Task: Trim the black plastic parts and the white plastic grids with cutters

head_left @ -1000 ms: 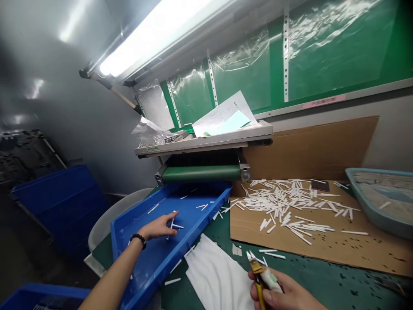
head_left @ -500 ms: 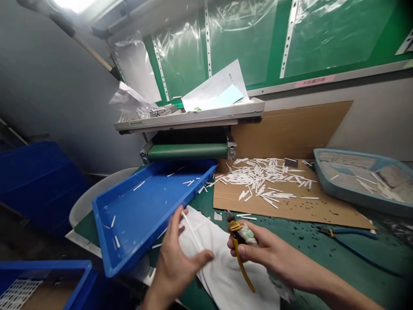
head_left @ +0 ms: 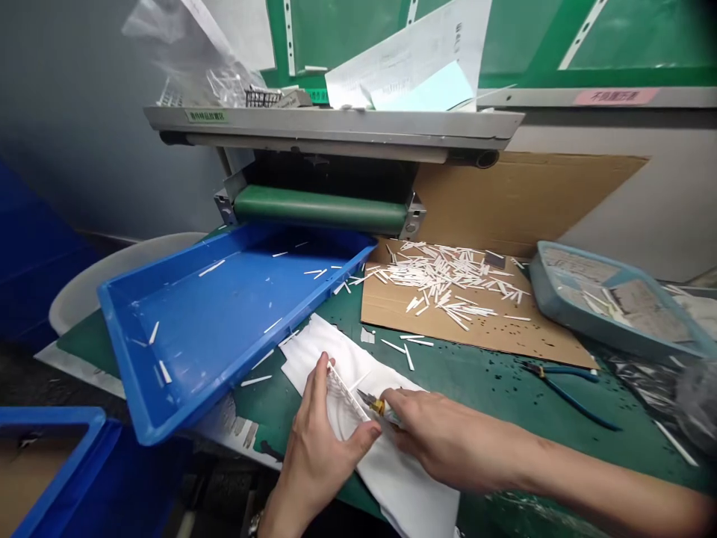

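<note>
Between the thumb and fingers of my left hand (head_left: pixel 320 448) is a thin white plastic grid (head_left: pixel 343 391), tilted and seen nearly edge-on. My right hand (head_left: pixel 434 433) is closed around yellow-handled side cutters (head_left: pixel 377 405); their handles are mostly hidden in the palm. The cutter tips point left, close to the grid's right side, by a thin white strip. Whether the jaws touch it I cannot tell. Under both hands a white cloth (head_left: pixel 417 482) lies on the green table.
A blue tray (head_left: pixel 190 306) with a few white strips stands left. Many white offcuts (head_left: pixel 442 273) lie on cardboard (head_left: pixel 386 310). Blue-handled pliers (head_left: pixel 576 400) rest at right, below a pale blue basin (head_left: pixel 616 314). Behind is a green roller (head_left: pixel 319 208) beneath a shelf (head_left: pixel 336 127).
My right hand has come left and turned, bringing the cutters to the white grid. The left hand has tilted the grid so its holes show. The head view has shifted.
</note>
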Action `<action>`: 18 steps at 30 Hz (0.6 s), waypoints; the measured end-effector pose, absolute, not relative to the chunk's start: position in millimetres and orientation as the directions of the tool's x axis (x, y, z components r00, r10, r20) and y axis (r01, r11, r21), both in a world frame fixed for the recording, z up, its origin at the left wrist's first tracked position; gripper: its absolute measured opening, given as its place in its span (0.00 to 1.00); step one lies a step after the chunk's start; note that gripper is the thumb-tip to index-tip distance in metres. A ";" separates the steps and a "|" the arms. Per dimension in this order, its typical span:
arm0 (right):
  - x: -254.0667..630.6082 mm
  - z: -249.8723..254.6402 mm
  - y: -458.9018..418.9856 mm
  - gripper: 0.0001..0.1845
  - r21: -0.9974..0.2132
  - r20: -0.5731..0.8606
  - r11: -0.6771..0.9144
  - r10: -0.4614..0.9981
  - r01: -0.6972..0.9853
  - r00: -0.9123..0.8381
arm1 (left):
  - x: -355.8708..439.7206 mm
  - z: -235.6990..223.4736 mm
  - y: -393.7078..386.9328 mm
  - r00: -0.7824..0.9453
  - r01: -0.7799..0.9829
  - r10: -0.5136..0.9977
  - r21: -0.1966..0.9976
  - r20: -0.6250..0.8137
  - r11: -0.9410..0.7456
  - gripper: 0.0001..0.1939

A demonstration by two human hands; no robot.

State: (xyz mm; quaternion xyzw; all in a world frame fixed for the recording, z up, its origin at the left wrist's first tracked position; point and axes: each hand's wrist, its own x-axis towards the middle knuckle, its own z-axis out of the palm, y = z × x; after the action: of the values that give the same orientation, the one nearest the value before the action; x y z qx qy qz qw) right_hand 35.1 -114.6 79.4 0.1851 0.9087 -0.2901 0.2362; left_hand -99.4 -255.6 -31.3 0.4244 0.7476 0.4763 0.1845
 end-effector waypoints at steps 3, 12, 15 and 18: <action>26.6 81.9 -117.1 0.06 -0.393 -0.568 0.790 0.194 0.471 -0.800 | -98.9 -32.1 -254.8 -0.566 0.486 0.810 0.856 0.152 0.178 0.49; 0.1 92.9 -121.0 0.05 -0.264 -0.678 0.822 0.214 0.504 -0.704 | -100.6 -31.9 -254.6 -0.567 0.494 0.816 0.839 0.111 0.229 0.49; -12.1 100.9 -122.4 0.06 -0.205 -0.728 0.838 0.215 0.505 -0.652 | -101.1 -30.3 -253.5 -0.556 0.501 0.823 0.836 0.114 0.223 0.49; -21.2 102.1 -124.6 0.08 -0.161 -0.768 0.853 0.208 0.496 -0.606 | -102.4 -28.5 -252.8 -0.558 0.498 0.821 0.839 0.118 0.218 0.49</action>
State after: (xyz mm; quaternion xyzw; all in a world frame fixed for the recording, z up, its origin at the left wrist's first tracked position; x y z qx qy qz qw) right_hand -21.2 -124.6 102.1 0.2005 0.8775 -0.1821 0.3958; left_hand -102.4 -252.8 -28.5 0.4342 0.7596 0.4497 0.1796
